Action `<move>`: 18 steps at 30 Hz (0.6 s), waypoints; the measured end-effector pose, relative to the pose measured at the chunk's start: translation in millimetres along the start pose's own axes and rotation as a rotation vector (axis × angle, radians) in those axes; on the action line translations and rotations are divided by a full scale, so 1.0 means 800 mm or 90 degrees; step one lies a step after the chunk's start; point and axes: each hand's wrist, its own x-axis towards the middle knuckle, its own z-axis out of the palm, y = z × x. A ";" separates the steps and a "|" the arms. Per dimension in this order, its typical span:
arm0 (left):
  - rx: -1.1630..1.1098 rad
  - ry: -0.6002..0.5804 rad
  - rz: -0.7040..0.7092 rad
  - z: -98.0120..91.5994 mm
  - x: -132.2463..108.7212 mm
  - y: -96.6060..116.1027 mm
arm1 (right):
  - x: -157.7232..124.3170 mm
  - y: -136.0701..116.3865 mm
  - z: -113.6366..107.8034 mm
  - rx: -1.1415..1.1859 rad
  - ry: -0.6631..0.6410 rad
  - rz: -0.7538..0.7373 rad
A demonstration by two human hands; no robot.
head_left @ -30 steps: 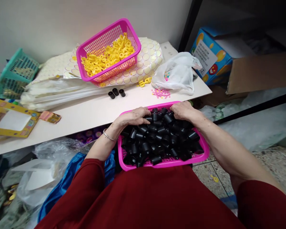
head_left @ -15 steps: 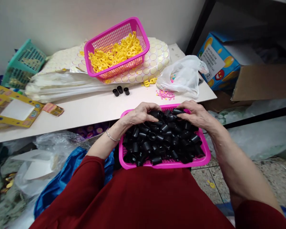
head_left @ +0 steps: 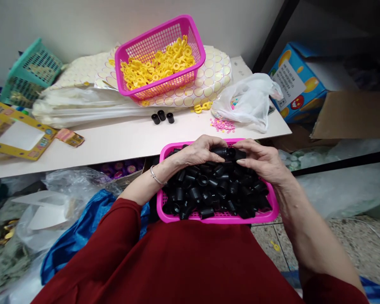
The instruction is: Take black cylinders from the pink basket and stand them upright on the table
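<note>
The white label (head_left: 291, 80) on the blue carton (head_left: 318, 96) bears print too small to read, as does the yellow box (head_left: 15, 150); a white shelf (head_left: 120, 145) meets a pale wall (head_left: 82, 25); the floor (head_left: 332, 242) is speckled; the left hand (head_left: 205, 150), half curled, grips a black cylinder (head_left: 219, 152); the right hand (head_left: 263, 158) pinches another; more black cylinders (head_left: 194, 194) fill the near pink basket (head_left: 160, 204).

Plain dark red top (head_left: 202, 261), elbow-length sleeves (head_left: 120, 226), thin silver-coloured bangle (head_left: 155, 177), left wrist (head_left: 164, 169)
</note>
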 end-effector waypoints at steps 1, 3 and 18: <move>-0.002 -0.006 -0.002 -0.001 0.000 0.000 | -0.001 0.001 0.001 -0.006 -0.012 0.008; 0.003 -0.002 0.004 -0.004 0.000 0.001 | -0.003 0.001 0.000 -0.035 -0.032 0.021; 0.364 -0.060 -0.057 -0.031 -0.003 -0.011 | 0.001 0.007 -0.003 -0.331 -0.105 -0.027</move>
